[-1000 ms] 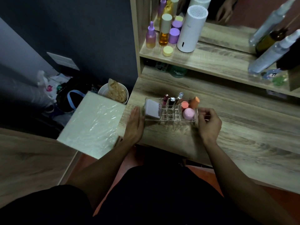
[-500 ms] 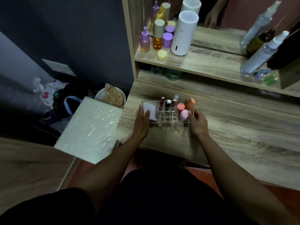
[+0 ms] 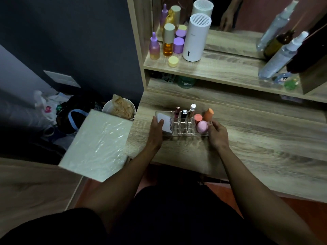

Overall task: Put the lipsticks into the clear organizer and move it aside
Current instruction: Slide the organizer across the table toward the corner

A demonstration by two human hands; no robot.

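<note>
The clear organizer (image 3: 182,129) stands on the wooden desk near its left end. Three lipsticks stand upright in its back row: a dark red one (image 3: 177,111), a black and silver one (image 3: 184,114) and a tall clear-capped one (image 3: 192,109). A white compact (image 3: 165,124) fills its left part, and pink (image 3: 202,126) and orange (image 3: 208,114) sponges fill its right part. My left hand (image 3: 155,132) grips the organizer's left end. My right hand (image 3: 218,136) grips its right end.
The shelf above the desk carries purple and amber bottles (image 3: 168,41), a white cylinder (image 3: 195,38) and spray bottles (image 3: 279,57). A white wrapped box (image 3: 99,145) lies left of the desk edge, with a bin (image 3: 119,107) and bags behind it. A mirror stands behind the shelf.
Both hands have closed in on the organizer's two ends. My right hand came from the organizer's right corner onto its side, and the organizer shifted slightly leftward on the desk.
</note>
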